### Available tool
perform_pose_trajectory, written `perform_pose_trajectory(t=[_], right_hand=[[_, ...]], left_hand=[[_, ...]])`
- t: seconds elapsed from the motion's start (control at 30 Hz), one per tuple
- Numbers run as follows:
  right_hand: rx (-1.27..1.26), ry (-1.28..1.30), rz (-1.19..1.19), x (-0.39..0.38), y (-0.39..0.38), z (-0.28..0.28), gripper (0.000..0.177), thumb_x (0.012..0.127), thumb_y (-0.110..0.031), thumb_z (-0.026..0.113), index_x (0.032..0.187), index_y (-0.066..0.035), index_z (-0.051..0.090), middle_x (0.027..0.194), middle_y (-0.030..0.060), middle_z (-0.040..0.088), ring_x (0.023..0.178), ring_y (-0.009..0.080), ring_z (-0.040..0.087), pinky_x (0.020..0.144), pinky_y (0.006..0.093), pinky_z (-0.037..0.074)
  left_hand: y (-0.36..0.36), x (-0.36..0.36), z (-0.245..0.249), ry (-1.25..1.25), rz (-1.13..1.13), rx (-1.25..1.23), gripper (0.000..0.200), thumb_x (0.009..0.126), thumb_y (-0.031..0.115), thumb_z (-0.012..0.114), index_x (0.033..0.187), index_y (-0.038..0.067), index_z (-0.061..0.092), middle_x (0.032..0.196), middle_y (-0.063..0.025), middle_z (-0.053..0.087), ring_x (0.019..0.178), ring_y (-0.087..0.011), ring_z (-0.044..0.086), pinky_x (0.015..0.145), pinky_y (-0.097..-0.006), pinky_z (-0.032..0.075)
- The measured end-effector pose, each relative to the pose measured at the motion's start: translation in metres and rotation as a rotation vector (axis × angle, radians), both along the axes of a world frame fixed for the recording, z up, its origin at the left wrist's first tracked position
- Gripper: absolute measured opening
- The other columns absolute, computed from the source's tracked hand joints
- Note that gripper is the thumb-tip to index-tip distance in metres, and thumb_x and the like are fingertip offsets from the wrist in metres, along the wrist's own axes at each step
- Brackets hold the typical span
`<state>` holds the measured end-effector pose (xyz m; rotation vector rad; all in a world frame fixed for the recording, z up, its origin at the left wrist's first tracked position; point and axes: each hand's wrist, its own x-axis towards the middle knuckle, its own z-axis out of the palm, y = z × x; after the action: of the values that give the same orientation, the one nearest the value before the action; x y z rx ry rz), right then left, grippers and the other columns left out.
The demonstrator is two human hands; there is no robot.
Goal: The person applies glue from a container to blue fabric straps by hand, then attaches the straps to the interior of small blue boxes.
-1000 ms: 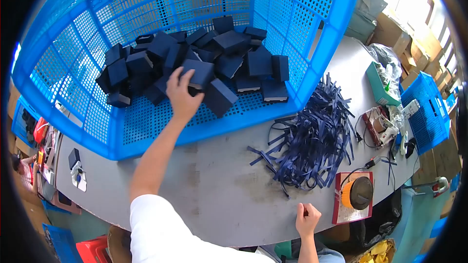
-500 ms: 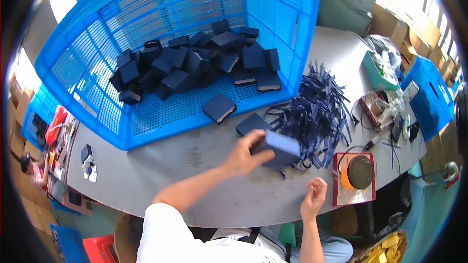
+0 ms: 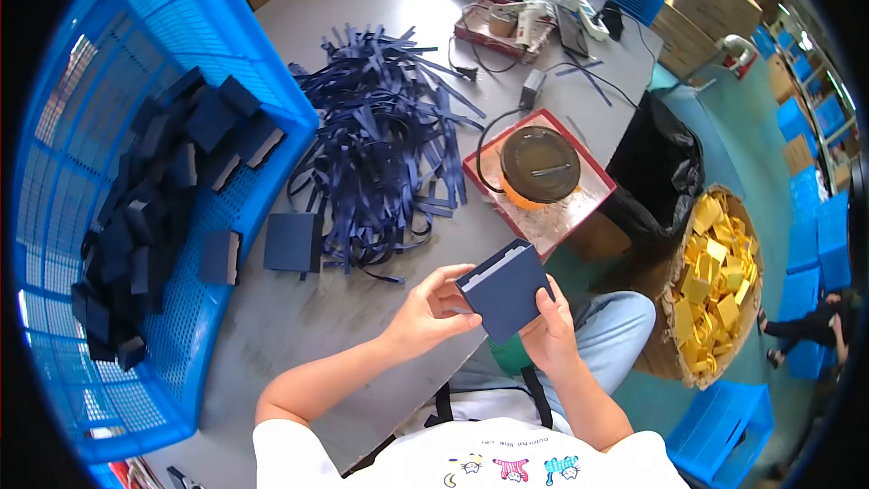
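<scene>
Both hands grip a dark blue square cardboard box (image 3: pixel 502 294) at the near edge of the grey table (image 3: pixel 299 335), over the person's lap: the left hand (image 3: pixel 425 312) closes on its left side and the right hand (image 3: pixel 548 330) closes on its right lower corner. A second flat dark blue box (image 3: pixel 291 242) lies on the table just beside a heap of dark blue ribbon strips (image 3: pixel 380 136). To the left stands a big blue plastic crate (image 3: pixel 226 27) with many boxes of the same kind inside, and a round orange device (image 3: pixel 540 166) sits on a red tray near the ribbons.
</scene>
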<state>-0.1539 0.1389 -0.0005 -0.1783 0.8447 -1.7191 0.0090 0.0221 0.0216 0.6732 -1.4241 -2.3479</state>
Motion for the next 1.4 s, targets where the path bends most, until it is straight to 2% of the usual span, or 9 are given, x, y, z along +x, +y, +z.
perform_pose_trajectory(t=[0.17,0.27,0.3,0.47,0.8,1.07,1.17,1.3,1.4], right_hand=[[0.063,0.513,0.103,0.022,0.017,-0.016,0.033,0.086,-0.006,0.053,0.118,-0.003,0.043,0.105,0.0043,0.053,0.092,0.0102,0.05,0.085,0.0245,0.039],[-0.009,0.563,0.275,-0.005,0.015,-0.029,0.063,0.088,-0.055,0.041,0.11,0.003,0.051,0.101,0.0111,0.059,0.093,0.0157,0.056,0.084,0.0279,0.043],[-0.036,0.695,0.182,-0.006,0.002,-0.011,0.061,0.094,-0.051,0.028,0.104,0.002,0.055,0.095,0.0092,0.061,0.088,0.0147,0.057,0.08,0.0282,0.045],[0.01,1.495,0.139,-0.007,-0.063,0.02,0.018,0.078,-0.006,0.062,0.095,0.0,0.059,0.082,0.008,0.061,0.067,0.0131,0.058,0.06,0.0232,0.047],[0.35,1.96,-0.022,0.052,-0.21,0.003,0.066,0.077,-0.053,0.059,0.11,0.004,0.05,0.097,0.0185,0.059,0.085,0.0343,0.06,0.07,0.0414,0.048],[0.397,2.0,0.127,0.088,-0.289,-0.004,0.077,0.069,-0.063,0.06,0.105,0.003,0.048,0.1,0.0201,0.055,0.095,0.0351,0.055,0.077,0.0423,0.047],[0.361,2.124,0.243,0.109,-0.289,-0.001,0.072,0.063,-0.047,0.073,0.111,-0.001,0.046,0.101,0.0167,0.053,0.096,0.0324,0.055,0.077,0.0403,0.048],[0.514,1.737,0.341,0.084,-0.304,-0.003,0.037,0.068,-0.018,0.061,0.1,0.0,0.056,0.096,0.0234,0.062,0.094,0.0385,0.059,0.082,0.0431,0.047],[0.43,1.321,0.209,0.058,-0.309,0.012,0.027,0.068,-0.02,0.059,0.088,-0.002,0.064,0.093,0.0189,0.064,0.091,0.0332,0.061,0.079,0.0382,0.047]], left_hand=[[-0.005,0.002,-0.014,-0.011,0.122,-0.055,0.045,0.08,0.012,0.064,0.121,0.004,0.045,0.107,-0.0084,0.054,0.098,-0.0137,0.051,0.088,-0.0275,0.04],[-0.011,0.01,-0.024,-0.02,0.132,-0.035,0.044,0.08,0.015,0.065,0.118,0.006,0.047,0.103,-0.0071,0.056,0.096,-0.0119,0.051,0.087,-0.0271,0.04],[-0.015,0.016,-0.034,0.015,0.002,0.101,0.044,0.079,0.015,0.065,0.119,0.007,0.047,0.103,-0.0067,0.056,0.095,-0.0116,0.051,0.086,-0.0276,0.04],[0.002,0.028,-0.043,0.084,-0.494,0.132,0.066,0.07,0.028,0.075,0.124,0.006,0.044,0.1,-0.0074,0.062,0.095,-0.0139,0.056,0.087,-0.0287,0.04],[0.009,0.037,-0.053,0.252,-0.654,0.138,0.087,0.071,0.032,0.069,0.14,0.009,0.02,0.118,-0.0112,0.047,0.108,-0.0204,0.049,0.093,-0.0325,0.039],[0.006,0.038,-0.052,0.262,-0.633,0.091,0.087,0.071,0.032,0.069,0.14,0.008,0.021,0.117,-0.0127,0.048,0.107,-0.0198,0.049,0.093,-0.0323,0.039],[0.005,0.038,-0.052,0.272,-0.624,0.116,0.089,0.069,0.031,0.069,0.14,0.008,0.021,0.117,-0.0141,0.049,0.107,-0.0208,0.048,0.094,-0.0326,0.037],[0.002,0.038,-0.045,0.265,-0.623,0.107,0.092,0.069,0.033,0.069,0.141,0.009,0.018,0.116,-0.0152,0.05,0.106,-0.0212,0.049,0.093,-0.0326,0.038],[0.003,0.037,-0.044,0.239,-0.623,0.136,0.094,0.068,0.038,0.07,0.142,0.012,0.017,0.118,-0.0134,0.048,0.107,-0.0202,0.047,0.094,-0.0316,0.036]])
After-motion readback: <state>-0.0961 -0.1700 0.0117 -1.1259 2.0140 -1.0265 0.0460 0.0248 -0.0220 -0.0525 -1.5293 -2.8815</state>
